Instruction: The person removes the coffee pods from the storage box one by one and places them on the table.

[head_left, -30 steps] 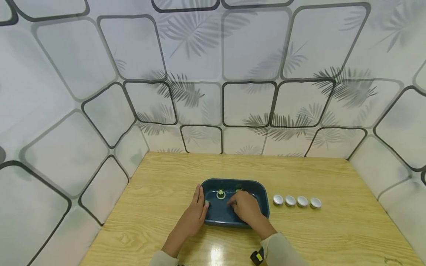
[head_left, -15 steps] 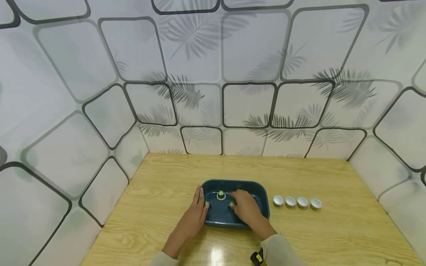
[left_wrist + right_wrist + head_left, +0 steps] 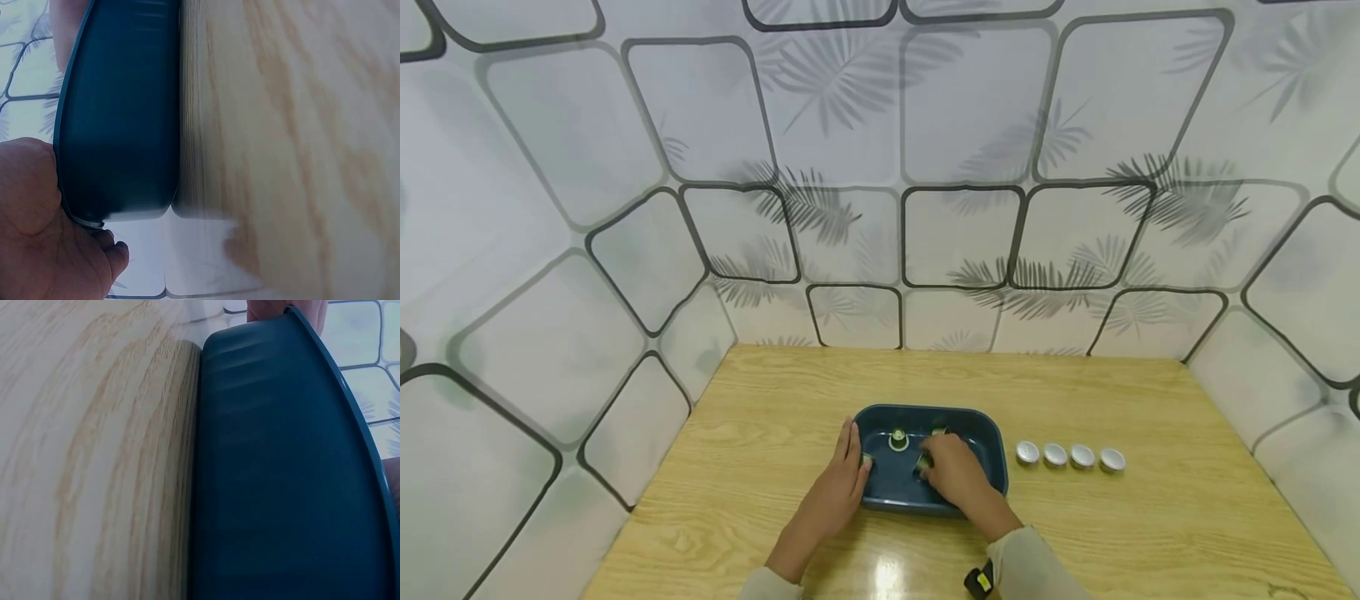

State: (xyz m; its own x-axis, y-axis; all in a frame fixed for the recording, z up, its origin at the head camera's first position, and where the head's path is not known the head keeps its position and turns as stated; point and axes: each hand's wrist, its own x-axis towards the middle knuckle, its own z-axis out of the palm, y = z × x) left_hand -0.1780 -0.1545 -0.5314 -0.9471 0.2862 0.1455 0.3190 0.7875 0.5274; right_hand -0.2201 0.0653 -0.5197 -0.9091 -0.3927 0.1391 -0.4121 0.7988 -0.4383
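The left hand (image 3: 842, 477) holds the left side of a blue tub (image 3: 891, 485) on the counter (image 3: 775, 392), fingers nearly straight. Inside the tub, the right hand (image 3: 953, 468) has bent fingers, almost closed, pinching a blurry green thing (image 3: 923, 462). Another green piece (image 3: 898, 436) stands near. Four small white cups (image 3: 1056, 454) sit right of the tub.
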